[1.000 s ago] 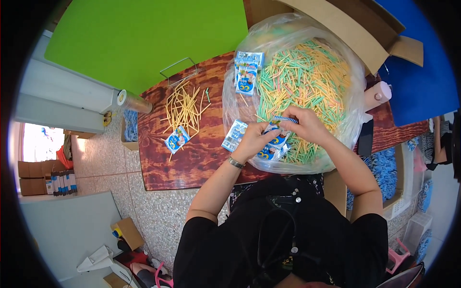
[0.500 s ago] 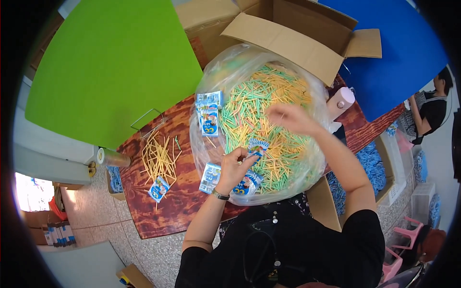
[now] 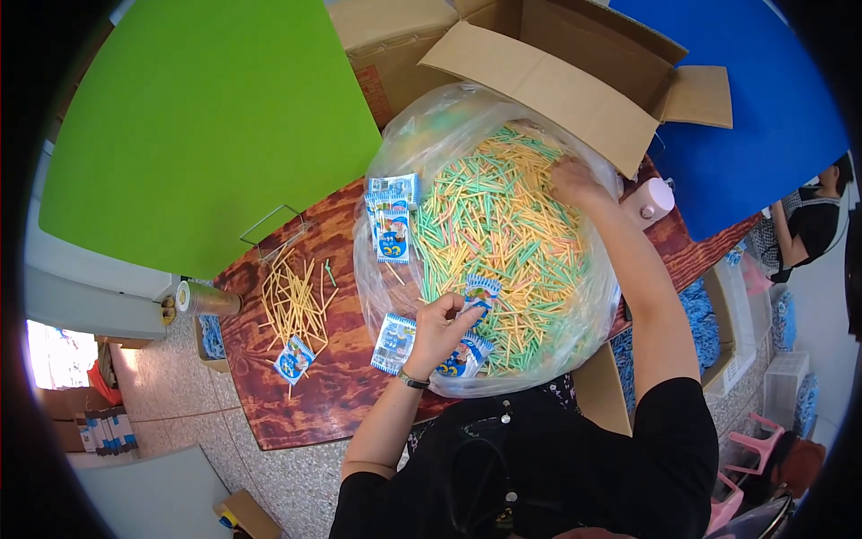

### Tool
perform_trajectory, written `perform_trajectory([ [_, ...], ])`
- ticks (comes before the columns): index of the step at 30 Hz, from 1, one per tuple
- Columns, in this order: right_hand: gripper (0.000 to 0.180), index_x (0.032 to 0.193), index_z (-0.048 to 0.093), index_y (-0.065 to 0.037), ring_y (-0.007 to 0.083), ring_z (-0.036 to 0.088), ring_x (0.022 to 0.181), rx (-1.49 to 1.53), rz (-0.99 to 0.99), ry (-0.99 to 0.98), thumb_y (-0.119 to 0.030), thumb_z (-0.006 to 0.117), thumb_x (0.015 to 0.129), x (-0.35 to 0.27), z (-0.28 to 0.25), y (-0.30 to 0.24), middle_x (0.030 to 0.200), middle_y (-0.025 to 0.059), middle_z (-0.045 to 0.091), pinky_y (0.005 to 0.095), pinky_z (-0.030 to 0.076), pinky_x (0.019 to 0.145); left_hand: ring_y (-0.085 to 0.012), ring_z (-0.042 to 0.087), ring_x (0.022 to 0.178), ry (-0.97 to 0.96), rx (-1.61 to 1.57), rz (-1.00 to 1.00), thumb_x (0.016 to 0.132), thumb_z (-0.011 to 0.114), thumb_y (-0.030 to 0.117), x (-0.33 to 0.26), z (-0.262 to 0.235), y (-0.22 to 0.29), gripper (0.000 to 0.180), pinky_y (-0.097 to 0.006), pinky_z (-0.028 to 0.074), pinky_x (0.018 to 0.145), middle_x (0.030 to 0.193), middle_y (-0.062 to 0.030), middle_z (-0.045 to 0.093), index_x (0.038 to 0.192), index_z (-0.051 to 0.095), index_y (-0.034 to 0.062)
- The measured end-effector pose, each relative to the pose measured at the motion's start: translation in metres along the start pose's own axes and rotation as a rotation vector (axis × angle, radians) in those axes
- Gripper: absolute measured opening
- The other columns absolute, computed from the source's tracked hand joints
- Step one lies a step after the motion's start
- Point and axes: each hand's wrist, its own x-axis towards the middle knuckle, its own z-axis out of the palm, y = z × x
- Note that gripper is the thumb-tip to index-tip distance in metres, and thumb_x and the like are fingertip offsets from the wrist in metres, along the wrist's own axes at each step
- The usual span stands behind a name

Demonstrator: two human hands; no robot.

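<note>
My left hand [image 3: 440,334] is closed, pinching a small blue-and-white packet [image 3: 482,292] between thumb and fingers above the near part of the pile. Thin sticks [image 3: 503,242] in yellow, green and pink heap up in a large clear plastic bag [image 3: 415,126]. At the pile's far right, my right hand [image 3: 576,183] touches the sticks with its fingers bent down; the fingertips are hidden. Beside my left hand lie a flat packet [image 3: 393,345] and another packet [image 3: 464,356]. More packets [image 3: 392,235] lie at the bag's left edge.
On the reddish wooden table [image 3: 314,404], loose yellow sticks [image 3: 296,301] lie at the left with a packet [image 3: 294,359]. An open cardboard box [image 3: 548,76] stands behind the bag, a pink bottle [image 3: 648,202] to its right. Boxes of blue packets [image 3: 691,323] sit lower right; a person [image 3: 799,225] is beyond.
My right hand has moved away from me and down onto the sticks at the pile's far right. My left hand keeps its pinch on the packet and has shifted slightly toward me.
</note>
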Motion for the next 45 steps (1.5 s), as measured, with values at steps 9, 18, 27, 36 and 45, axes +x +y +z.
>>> perform_trajectory([
  [9,0.038,0.115,0.055,0.002,0.0398,0.052,0.118,-0.034,-0.043,0.162,-0.025,0.06,0.089,0.001,0.007,0.028,0.123,0.0248,0.057,0.0434,0.044,0.097,0.0012,0.048,0.058,0.005,0.085,0.064,0.085,0.074,0.014,-0.003,-0.003,0.016,0.019,-0.019,0.037,0.048,0.062,0.0059,0.052,0.078,0.059,0.0042],
  [18,0.024,0.111,0.053,-0.006,0.0148,0.056,0.078,2.019,-0.124,-0.211,-0.027,0.046,0.102,-0.064,-0.024,-0.03,0.081,0.0006,0.052,0.0313,0.05,0.069,-0.004,0.059,0.08,-0.106,-0.24,-0.121,0.088,0.066,0.007,-0.006,0.006,0.015,0.017,-0.02,0.048,0.071,0.093,0.0001,0.067,0.104,0.065,-0.0003],
  [27,0.024,0.115,0.053,-0.008,0.0154,0.061,0.089,2.267,-0.088,-0.184,-0.027,0.049,0.101,-0.149,-0.004,-0.148,0.1,0.0039,0.062,0.0306,0.051,0.074,-0.0091,0.061,0.093,-0.319,-0.621,-0.06,0.09,0.063,0.007,0.024,0.028,0.016,0.021,-0.026,0.05,0.083,0.103,-0.0026,0.067,0.109,0.064,0.0002],
  [36,0.028,0.113,0.051,-0.007,0.0138,0.055,0.074,1.281,-0.054,0.178,-0.031,0.048,0.1,-0.085,-0.01,-0.042,0.081,0.0021,0.054,0.0291,0.045,0.065,-0.0072,0.061,0.09,-0.234,-0.337,-0.025,0.09,0.063,0.007,-0.012,-0.004,0.015,0.024,-0.026,0.051,0.081,0.102,-0.0024,0.067,0.113,0.06,-0.0001],
  [45,0.046,0.113,0.049,0.008,0.0429,0.061,0.099,0.418,-0.101,-0.01,-0.035,0.049,0.096,-0.043,0.001,-0.001,0.103,0.0318,0.062,0.0474,0.047,0.085,-0.0021,0.046,0.065,-0.072,-0.274,-0.041,0.088,0.068,0.013,-0.031,-0.012,0.004,0.014,-0.021,0.038,0.057,0.073,0.0048,0.057,0.095,0.064,0.0013],
])
